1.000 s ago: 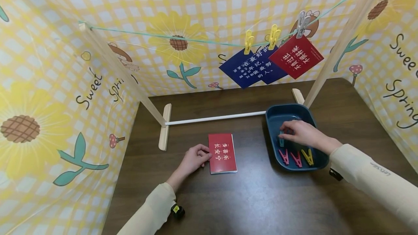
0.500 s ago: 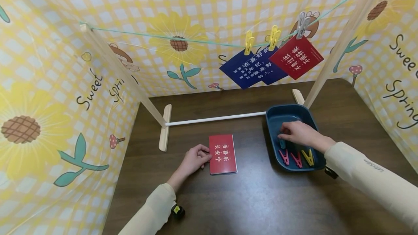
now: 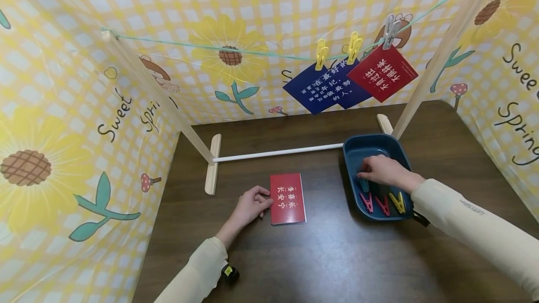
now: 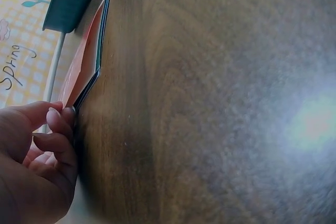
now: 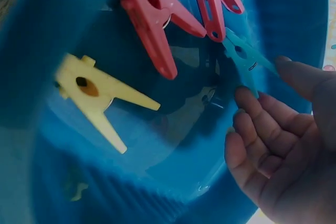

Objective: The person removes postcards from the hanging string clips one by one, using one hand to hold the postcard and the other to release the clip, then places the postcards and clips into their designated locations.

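Observation:
My left hand (image 3: pixel 249 205) pinches the left edge of a red card (image 3: pixel 288 198) with white characters, top of a small stack on the table. In the left wrist view that red card (image 4: pixel 84 69) is slightly raised from the darker cards under it. Over the dark blue tray (image 3: pixel 348 162), my right hand (image 3: pixel 385 171) holds a teal clothespin between thumb and fingers. In the right wrist view the teal clothespin (image 5: pixel 242 59) has its handles between thumb and fingertips, its nose beside a pink clothespin (image 5: pixel 212 3). Another pink clothespin (image 5: pixel 155 22) and a yellow clothespin (image 5: pixel 97 95) lie near it.
Behind the tray stands a wooden frame (image 3: pixel 448 50) with a green line (image 3: pixel 189 46). Blue cards (image 3: pixel 313 89) and a red card (image 3: pixel 382 73) hang there from yellow and grey clothespins. A white rod (image 3: pixel 278 152) runs low across the table.
My right wrist and sleeve have shifted left, and the teal clothespin has tilted slightly in the tray. My left hand has stayed at the card's edge.

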`<state>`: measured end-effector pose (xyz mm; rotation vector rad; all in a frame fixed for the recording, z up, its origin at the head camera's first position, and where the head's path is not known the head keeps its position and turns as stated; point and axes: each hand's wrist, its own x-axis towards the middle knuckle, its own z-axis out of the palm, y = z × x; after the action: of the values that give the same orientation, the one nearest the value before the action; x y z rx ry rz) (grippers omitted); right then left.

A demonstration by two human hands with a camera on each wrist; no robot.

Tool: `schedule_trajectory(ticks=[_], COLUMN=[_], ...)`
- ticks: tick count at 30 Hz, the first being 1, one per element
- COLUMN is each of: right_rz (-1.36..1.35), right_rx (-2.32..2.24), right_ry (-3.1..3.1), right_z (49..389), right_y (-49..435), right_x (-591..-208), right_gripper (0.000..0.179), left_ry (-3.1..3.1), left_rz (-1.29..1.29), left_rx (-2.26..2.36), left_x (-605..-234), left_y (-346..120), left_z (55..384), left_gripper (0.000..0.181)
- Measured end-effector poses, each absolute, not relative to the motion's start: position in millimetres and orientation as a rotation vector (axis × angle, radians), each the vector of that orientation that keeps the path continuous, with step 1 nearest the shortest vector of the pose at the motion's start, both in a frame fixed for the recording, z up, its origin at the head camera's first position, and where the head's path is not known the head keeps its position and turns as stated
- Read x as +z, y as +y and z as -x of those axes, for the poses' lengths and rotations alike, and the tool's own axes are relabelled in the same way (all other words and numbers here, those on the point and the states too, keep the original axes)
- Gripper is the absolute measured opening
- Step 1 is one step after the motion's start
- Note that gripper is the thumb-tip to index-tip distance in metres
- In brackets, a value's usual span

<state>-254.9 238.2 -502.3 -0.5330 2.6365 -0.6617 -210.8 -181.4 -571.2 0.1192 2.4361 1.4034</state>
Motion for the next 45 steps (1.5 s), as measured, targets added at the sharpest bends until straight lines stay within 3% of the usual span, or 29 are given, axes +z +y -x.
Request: schedule_trajectory(ticks=[17,33,45], right_rz=[0.343,0.278,0.211], right_rx=[-0.583,-0.425,-0.445], right_ry=[2.629,2.546,2.528], right_z=[259,287,279], right_y=[222,218,206], right_x=[-500,-503,-496], right_gripper=[0.024,0.021,0.015], left_ry=[2.424,2.415,2.409], left_rz=[-0.102,-0.09,-0.092], left_rx=[1.457,1.477,1.493], left_x=[-573,-572,-576], left_y=[-182,-183,-183], left_z=[206,209,208], left_gripper=[0.016,0.015,0.015])
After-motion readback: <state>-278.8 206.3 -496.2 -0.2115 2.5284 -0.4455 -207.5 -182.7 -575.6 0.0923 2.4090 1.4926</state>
